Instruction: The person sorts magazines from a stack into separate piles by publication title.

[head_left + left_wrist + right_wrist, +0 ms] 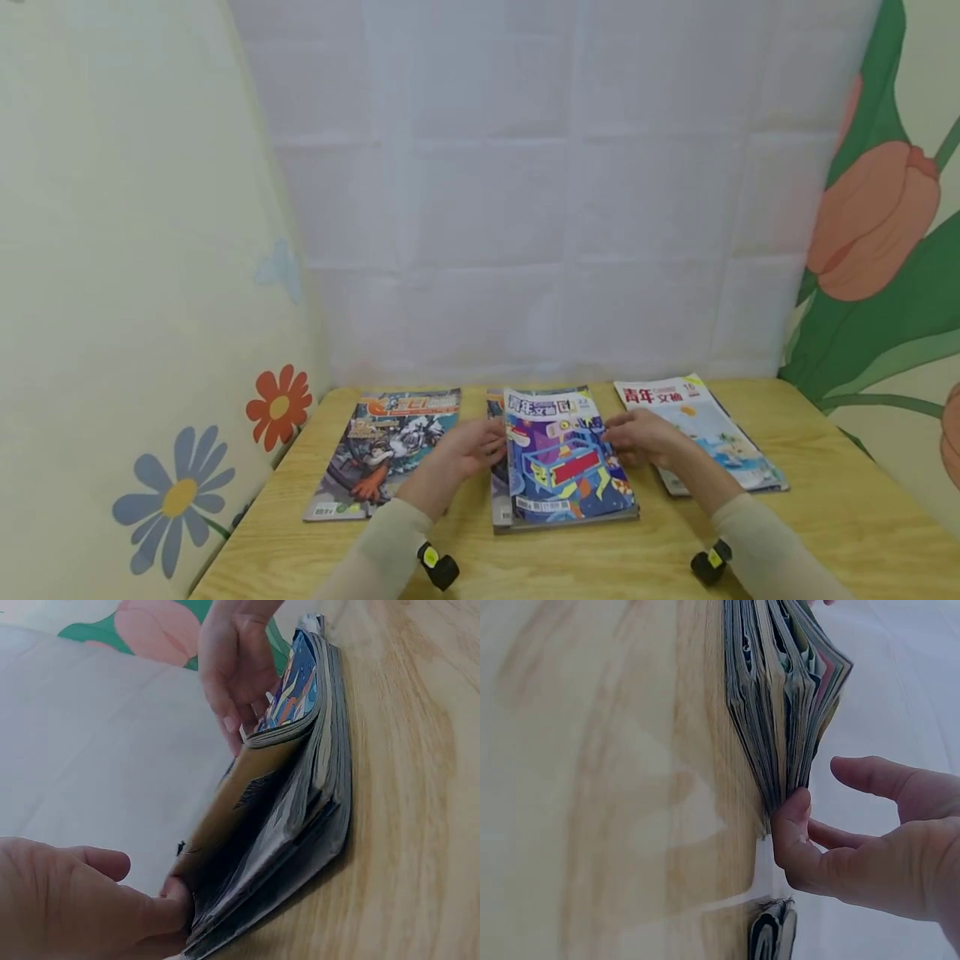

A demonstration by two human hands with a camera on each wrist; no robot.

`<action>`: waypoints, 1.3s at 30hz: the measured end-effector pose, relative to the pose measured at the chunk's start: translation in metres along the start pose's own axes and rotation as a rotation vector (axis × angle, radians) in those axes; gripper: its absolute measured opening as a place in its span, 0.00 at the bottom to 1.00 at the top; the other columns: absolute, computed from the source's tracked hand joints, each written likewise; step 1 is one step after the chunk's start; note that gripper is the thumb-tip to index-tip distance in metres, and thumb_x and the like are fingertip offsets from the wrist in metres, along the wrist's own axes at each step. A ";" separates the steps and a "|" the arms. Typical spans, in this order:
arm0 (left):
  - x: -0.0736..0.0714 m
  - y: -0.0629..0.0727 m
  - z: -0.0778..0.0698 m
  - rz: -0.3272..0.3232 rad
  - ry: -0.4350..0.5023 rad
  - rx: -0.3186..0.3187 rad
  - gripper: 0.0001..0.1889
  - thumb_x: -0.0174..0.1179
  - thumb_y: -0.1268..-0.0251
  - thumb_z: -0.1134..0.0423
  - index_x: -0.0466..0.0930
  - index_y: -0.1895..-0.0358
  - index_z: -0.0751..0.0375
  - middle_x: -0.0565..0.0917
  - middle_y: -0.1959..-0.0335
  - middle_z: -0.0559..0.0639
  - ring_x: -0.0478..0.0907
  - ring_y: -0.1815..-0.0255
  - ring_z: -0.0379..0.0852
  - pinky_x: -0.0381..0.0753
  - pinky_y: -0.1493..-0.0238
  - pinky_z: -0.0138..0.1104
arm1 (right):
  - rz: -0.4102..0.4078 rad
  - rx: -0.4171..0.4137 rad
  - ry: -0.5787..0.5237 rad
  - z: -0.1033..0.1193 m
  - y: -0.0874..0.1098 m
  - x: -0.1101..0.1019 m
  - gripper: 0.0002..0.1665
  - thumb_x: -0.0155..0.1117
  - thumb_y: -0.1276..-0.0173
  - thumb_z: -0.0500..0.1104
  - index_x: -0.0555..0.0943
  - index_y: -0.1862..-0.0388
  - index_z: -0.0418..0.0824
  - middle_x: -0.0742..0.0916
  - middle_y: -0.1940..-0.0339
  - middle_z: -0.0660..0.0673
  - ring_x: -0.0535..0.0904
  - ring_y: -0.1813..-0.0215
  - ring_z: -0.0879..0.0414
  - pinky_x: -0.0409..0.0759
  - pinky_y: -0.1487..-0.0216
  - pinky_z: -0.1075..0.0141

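Observation:
A pile of magazines lies mid-table, topped by a purple-blue magazine with a white title band. Beneath it, a darker magazine sticks out on the left. My left hand is at the pile's left side; in the left wrist view its fingertip touches a magazine corner, with the thumb raised off. There the upper magazine is tilted up from those below. Opposite, my right hand has its fingertips against the page edges, thumb apart from them.
To the left lies a comic-style magazine. A white-covered magazine lies on another at the right, close beside my right hand. The wooden table ends at a white sheet behind and painted walls at both sides.

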State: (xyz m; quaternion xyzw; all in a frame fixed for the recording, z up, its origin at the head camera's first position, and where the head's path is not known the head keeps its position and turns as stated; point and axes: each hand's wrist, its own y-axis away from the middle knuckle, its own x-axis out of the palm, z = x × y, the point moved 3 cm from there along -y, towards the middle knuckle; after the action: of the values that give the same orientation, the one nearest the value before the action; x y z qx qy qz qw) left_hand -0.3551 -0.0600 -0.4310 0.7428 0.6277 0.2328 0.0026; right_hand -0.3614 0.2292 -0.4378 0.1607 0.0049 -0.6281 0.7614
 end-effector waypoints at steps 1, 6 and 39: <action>0.001 0.000 0.001 0.004 -0.010 -0.012 0.30 0.50 0.33 0.80 0.60 0.27 0.78 0.64 0.30 0.76 0.63 0.28 0.66 0.67 0.30 0.48 | 0.003 0.002 -0.008 -0.001 0.000 0.000 0.35 0.66 0.32 0.32 0.65 0.31 0.19 0.82 0.47 0.31 0.82 0.57 0.50 0.86 0.58 0.61; 0.003 0.000 0.008 0.058 -0.099 -0.042 0.28 0.53 0.34 0.77 0.62 0.30 0.77 0.71 0.35 0.73 0.71 0.35 0.64 0.73 0.35 0.51 | 0.016 -0.010 0.001 -0.002 -0.002 -0.001 0.36 0.67 0.32 0.34 0.66 0.30 0.20 0.84 0.50 0.34 0.82 0.61 0.53 0.86 0.59 0.61; 0.015 0.019 -0.033 0.223 -0.124 0.239 0.37 0.50 0.37 0.81 0.58 0.22 0.64 0.76 0.39 0.65 0.79 0.60 0.48 0.78 0.73 0.33 | 0.323 -0.358 -0.380 0.026 0.010 -0.002 0.65 0.56 0.31 0.22 0.34 0.16 0.67 0.57 0.19 0.31 0.73 0.32 0.36 0.77 0.38 0.45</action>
State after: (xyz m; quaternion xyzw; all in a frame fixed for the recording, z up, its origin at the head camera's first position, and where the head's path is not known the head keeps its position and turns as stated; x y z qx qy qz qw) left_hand -0.3475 -0.0596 -0.3911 0.8158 0.5632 0.1091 -0.0727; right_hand -0.3575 0.2256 -0.4103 -0.0977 -0.0526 -0.5068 0.8549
